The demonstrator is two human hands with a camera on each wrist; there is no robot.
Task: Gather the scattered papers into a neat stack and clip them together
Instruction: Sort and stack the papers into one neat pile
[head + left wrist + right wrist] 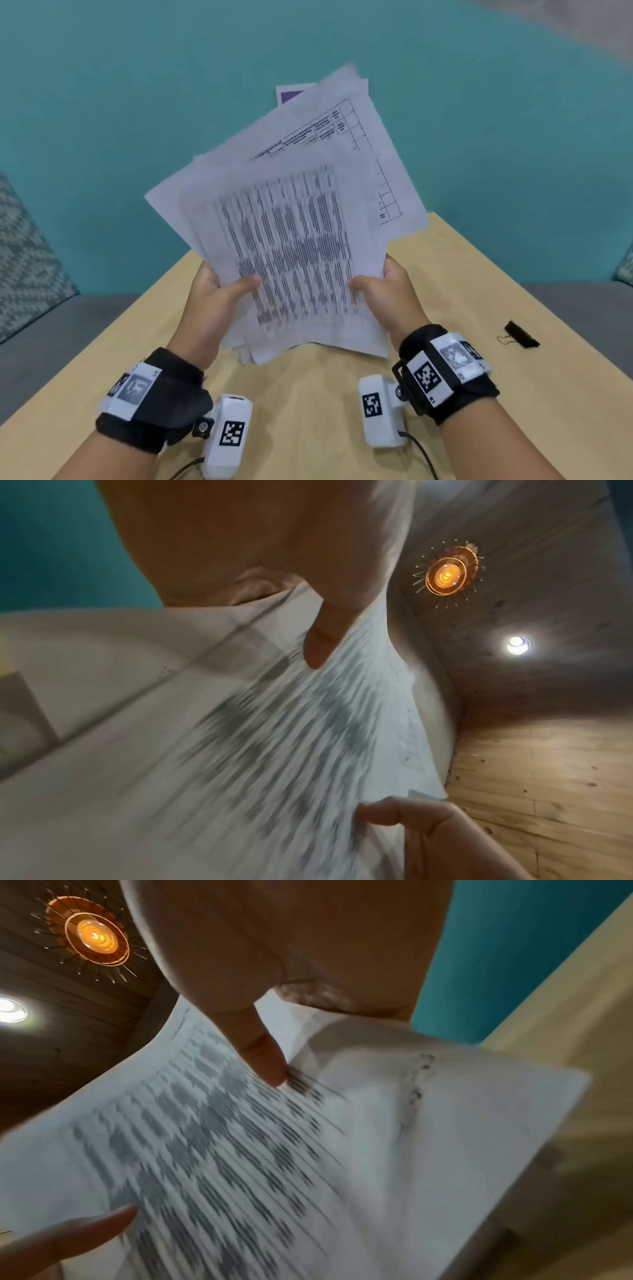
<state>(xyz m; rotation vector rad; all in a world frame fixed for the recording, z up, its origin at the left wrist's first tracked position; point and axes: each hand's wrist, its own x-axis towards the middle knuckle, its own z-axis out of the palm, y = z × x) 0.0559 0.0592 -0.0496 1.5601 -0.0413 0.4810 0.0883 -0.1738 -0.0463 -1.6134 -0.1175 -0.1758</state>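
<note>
Head view, nearest first: two forearms reach forward over a light wooden surface [308,394], each wearing a black wrist strap with a white camera unit carrying square black-and-white markers. Just beyond the straps, the left hand [219,291] and the right hand [383,287] together hold a loose sheaf of printed papers [291,233] up above the surface. Each thumb lies across the front sheet near its lower part while the fingers are behind the sheets, so both hands are closed on the sheaf, one at each side. The sheets are fanned and uneven, their corners sticking out at different angles; the front one carries dense lines of text, blurred, and a sheet behind it shows a ruled table. At the very back of the fan a sheet with a purple patch [291,96] peeks out at the top.

To the right, well apart from the hands, a black binder clip [520,334] lies on the surface near its right edge.

Both wrist views show a thumb pressed on the blurred printed page, with the other hand's thumb at the far edge.

Farther off, grey seating with patterned cushions flanks the surface, and a teal wall [137,85] fills the background.
</note>
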